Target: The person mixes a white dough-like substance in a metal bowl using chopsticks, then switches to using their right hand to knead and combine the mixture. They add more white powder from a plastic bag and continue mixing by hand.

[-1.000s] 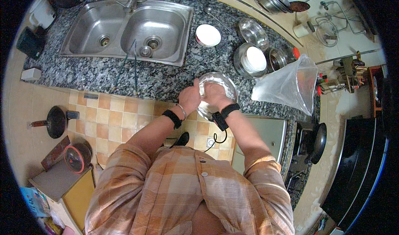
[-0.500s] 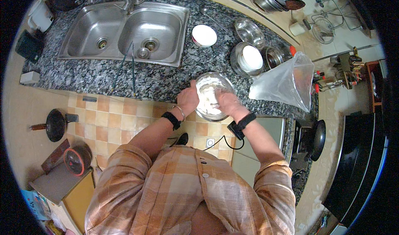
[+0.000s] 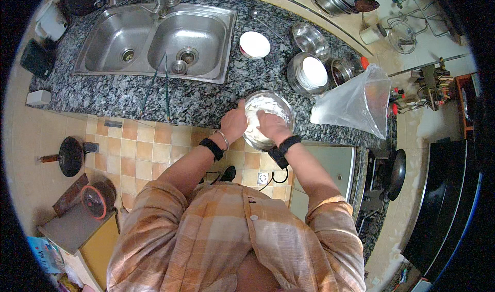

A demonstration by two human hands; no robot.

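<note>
A round steel mixing bowl [image 3: 293,117] sits at the counter's front edge, with white floury dough [image 3: 252,120] inside. My left hand [image 3: 234,120] is closed on the bowl's left rim, thumb along the edge. Down inside the bowl, my right hand [image 3: 273,126] has its fingers curled into the dough; the fingertips are partly hidden by it. Loose white flour [image 3: 270,102] lies along the far inner wall.
Right of the bowl lies a clear plastic bag [image 3: 350,106]. Behind stand a white bowl [image 3: 254,45], a steel pot [image 3: 304,83] holding white bowls, and a steel basin [image 3: 311,39]. Chopsticks [image 3: 166,93] rest across the front of the double sink [image 3: 221,44].
My right hand has moved left and deeper into the bowl, and its forearm has swung inward. My left hand keeps its hold on the rim.
</note>
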